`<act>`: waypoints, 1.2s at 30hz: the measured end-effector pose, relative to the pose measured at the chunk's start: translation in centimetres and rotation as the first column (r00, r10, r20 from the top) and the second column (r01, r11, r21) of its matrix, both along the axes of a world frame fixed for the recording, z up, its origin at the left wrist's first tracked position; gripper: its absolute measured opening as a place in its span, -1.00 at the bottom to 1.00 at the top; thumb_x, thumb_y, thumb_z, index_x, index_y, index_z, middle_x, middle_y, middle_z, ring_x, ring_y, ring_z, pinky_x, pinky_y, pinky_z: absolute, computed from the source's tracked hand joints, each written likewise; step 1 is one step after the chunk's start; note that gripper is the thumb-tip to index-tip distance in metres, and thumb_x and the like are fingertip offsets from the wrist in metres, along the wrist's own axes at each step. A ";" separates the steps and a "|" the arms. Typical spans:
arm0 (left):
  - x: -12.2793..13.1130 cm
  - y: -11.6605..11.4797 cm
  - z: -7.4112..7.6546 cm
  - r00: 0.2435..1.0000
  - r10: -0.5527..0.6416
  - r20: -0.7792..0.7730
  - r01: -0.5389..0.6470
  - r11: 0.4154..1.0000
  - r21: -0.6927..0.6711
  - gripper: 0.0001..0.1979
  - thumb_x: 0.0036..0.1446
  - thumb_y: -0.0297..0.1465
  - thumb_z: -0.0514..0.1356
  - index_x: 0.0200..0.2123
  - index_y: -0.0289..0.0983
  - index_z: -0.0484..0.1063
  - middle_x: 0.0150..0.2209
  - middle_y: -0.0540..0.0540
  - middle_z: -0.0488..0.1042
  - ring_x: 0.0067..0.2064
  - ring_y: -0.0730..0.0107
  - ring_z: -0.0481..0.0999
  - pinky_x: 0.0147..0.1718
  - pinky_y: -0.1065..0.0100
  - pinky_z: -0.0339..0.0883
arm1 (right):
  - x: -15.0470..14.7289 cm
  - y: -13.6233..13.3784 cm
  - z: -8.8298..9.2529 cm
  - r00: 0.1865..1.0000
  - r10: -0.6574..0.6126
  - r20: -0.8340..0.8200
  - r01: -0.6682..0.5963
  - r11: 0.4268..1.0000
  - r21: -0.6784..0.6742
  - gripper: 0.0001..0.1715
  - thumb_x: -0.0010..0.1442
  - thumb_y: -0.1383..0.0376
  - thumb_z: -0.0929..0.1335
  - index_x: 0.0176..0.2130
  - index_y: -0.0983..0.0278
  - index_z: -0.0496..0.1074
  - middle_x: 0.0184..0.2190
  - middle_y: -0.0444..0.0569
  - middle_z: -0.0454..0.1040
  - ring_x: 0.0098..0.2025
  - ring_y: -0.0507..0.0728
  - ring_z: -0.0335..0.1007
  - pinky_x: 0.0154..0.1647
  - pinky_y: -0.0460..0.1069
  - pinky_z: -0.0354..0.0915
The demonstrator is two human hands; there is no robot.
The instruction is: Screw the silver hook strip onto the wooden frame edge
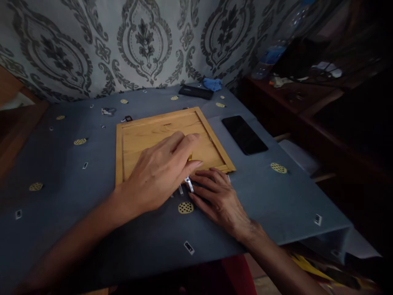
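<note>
A framed wooden panel [147, 149] lies on the blue tablecloth. My left hand [162, 170] is closed above its near edge, with a yellow piece [190, 157] showing between thumb and forefinger; the rest of that item is hidden by the hand. Just under the left thumb, a small shiny metal fitting [189, 185] sits at the panel's near edge. My right hand [217, 198] rests at the near right corner, its upper fingers along the edge. The lower fingertips of that hand meet at the fitting's near end. Another metal strip [181, 190] shows beside it, partly in shadow.
A black phone [245, 135] lies right of the panel. Towards the patterned curtain are a dark case [196, 91] and a blue cloth [212, 84]. Small metal pieces [108, 111] lie at back left. On a dark side table stands a plastic bottle [270, 59].
</note>
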State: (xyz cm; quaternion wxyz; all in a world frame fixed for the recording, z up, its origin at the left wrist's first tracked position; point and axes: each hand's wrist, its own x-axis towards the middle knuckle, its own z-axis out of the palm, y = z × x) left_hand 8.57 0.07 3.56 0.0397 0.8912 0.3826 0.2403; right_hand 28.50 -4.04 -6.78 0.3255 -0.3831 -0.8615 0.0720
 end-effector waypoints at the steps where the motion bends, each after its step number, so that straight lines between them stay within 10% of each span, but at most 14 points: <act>1: 0.1 0.0 -0.1 1.000 0.019 -0.008 -0.019 1.000 0.016 -0.76 0.35 -0.39 0.13 0.05 -0.31 0.30 -0.14 -0.15 0.48 -0.12 0.14 0.56 -0.22 0.18 0.47 | 0.0 0.0 0.0 1.000 -0.001 -0.003 0.001 1.000 0.003 -0.82 0.35 0.31 0.36 -0.14 0.20 0.60 -0.05 -0.02 0.62 0.05 0.24 0.45 0.16 0.28 0.26; 36: -0.2 -0.2 0.6 0.992 -0.100 0.070 0.104 0.993 -0.059 -0.67 0.34 -0.56 0.03 0.13 -0.23 0.23 -0.10 -0.11 0.50 -0.04 0.23 0.54 -0.13 0.24 0.45 | 0.0 0.0 0.1 1.000 -0.006 -0.009 0.006 1.000 0.000 -0.74 0.35 0.30 0.36 -0.02 0.06 0.58 -0.05 -0.08 0.62 0.03 0.25 0.47 0.14 0.30 0.28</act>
